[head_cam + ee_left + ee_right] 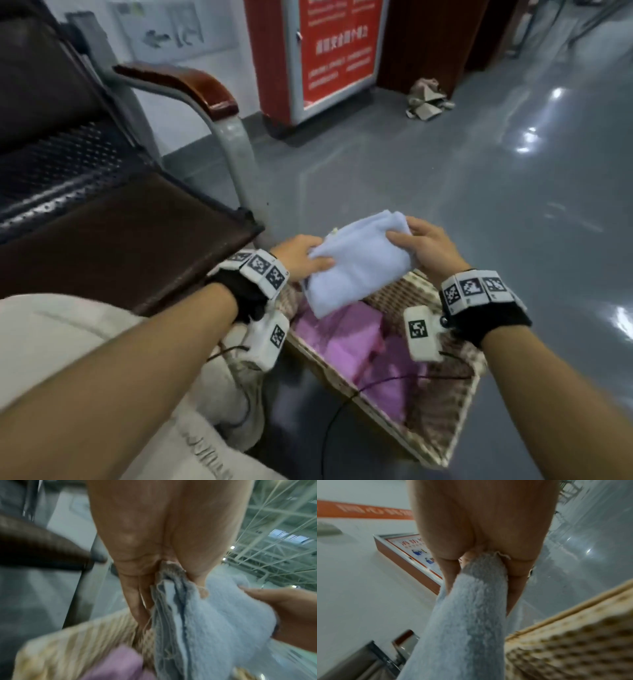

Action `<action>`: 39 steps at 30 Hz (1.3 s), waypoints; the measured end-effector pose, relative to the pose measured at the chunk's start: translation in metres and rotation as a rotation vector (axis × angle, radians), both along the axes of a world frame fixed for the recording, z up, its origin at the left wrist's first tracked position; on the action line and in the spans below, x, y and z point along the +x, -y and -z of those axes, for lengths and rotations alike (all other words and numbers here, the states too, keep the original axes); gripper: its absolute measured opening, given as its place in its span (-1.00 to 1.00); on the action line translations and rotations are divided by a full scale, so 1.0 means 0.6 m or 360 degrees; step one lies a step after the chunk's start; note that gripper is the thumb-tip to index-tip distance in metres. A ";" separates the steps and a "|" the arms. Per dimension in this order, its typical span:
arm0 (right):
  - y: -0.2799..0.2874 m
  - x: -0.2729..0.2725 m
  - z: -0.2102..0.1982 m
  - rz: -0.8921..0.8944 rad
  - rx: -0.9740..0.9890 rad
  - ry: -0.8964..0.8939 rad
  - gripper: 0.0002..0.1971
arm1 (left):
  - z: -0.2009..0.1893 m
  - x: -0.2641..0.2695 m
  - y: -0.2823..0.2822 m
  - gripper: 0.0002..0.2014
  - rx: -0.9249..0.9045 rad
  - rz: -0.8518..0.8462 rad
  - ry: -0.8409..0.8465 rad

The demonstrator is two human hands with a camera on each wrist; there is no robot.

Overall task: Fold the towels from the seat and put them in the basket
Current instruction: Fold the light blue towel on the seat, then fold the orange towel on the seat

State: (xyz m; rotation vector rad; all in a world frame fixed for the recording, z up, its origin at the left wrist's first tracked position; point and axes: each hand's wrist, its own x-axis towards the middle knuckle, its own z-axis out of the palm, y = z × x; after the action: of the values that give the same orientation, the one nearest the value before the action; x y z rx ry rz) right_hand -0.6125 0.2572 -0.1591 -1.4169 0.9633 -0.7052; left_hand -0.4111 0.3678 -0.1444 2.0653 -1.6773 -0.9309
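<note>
A folded light blue towel (359, 263) hangs in the air over the far end of a woven basket (442, 435) on the floor. My left hand (301, 257) pinches its left edge, thumb on top. My right hand (421, 246) grips its right edge the same way. In the left wrist view the blue towel (214, 622) shows stacked layers between thumb and fingers of the left hand (154, 574). In the right wrist view the right hand (484, 563) clamps the towel (471, 622) beside the basket (573, 642) wall. Folded pink towels (356, 342) lie inside the basket.
A brown padded seat (120, 233) with a wooden armrest (185, 85) and grey metal frame stands at left, nothing lying on it in view. A red and white cabinet (325, 58) stands against the wall. Crumpled cardboard (428, 99) lies on the glossy grey floor.
</note>
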 end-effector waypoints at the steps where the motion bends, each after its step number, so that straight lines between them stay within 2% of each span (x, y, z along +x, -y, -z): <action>1: 0.004 -0.018 0.025 -0.0002 -0.0017 -0.0132 -0.77 | 0.043 -0.020 0.004 -0.78 0.0071 0.0008 -0.0046; 4: 0.010 -0.058 0.089 -0.0161 -0.0073 -0.0547 -0.80 | 0.145 -0.077 0.009 -0.85 0.0338 0.0093 -0.0049; 6: 0.014 -0.075 0.128 -0.0306 -0.0128 -0.0903 -0.83 | 0.189 -0.112 0.009 -0.73 0.0505 0.0213 -0.0066; 9: 0.015 -0.090 0.172 -0.0433 -0.0171 -0.1334 -0.74 | 0.238 -0.151 0.004 -0.65 0.0684 0.0394 -0.0076; 11: 0.011 -0.093 0.198 -0.0509 -0.0147 -0.1501 -0.72 | 0.263 -0.165 0.001 -0.59 0.0813 0.0469 -0.0017; 13: 0.003 -0.095 0.220 -0.0525 -0.0071 -0.1645 -0.71 | 0.277 -0.172 0.000 -0.59 0.0906 0.0588 0.0157; 15: -0.002 -0.095 0.233 -0.0544 -0.0028 -0.1798 -0.70 | 0.278 -0.167 0.001 -0.64 0.0866 0.0641 0.0272; 17: 0.003 -0.085 0.226 -0.0542 -0.0084 -0.1858 -0.71 | 0.269 -0.150 0.004 -0.69 0.0747 0.0601 0.0268; 22: 0.024 -0.003 0.141 -0.0574 -0.0466 -0.1705 -0.78 | 0.188 -0.069 0.013 -0.72 0.0485 0.0280 0.0234; 28: 0.002 0.175 0.002 -0.0890 -0.0932 -0.1379 -0.79 | 0.013 0.057 -0.019 -0.76 0.0166 -0.0006 0.0325; 31: -0.024 0.282 -0.082 -0.1079 -0.1190 -0.1300 -0.77 | -0.090 0.136 -0.069 -0.77 0.0019 -0.0155 0.0444; 34: -0.071 0.394 -0.161 -0.1208 -0.1449 -0.1204 -0.76 | -0.183 0.217 -0.138 -0.79 -0.0135 -0.0382 0.0436; 39: -0.191 0.571 -0.258 -0.1450 -0.1768 -0.1024 -0.80 | -0.281 0.342 -0.281 -0.83 -0.0303 -0.0797 0.0294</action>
State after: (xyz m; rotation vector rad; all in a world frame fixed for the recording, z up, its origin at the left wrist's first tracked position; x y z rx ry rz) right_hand -0.2701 0.3716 -0.0044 -2.8889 0.1887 0.0024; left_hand -0.2059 0.5365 0.0241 2.3259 -1.1723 -0.4145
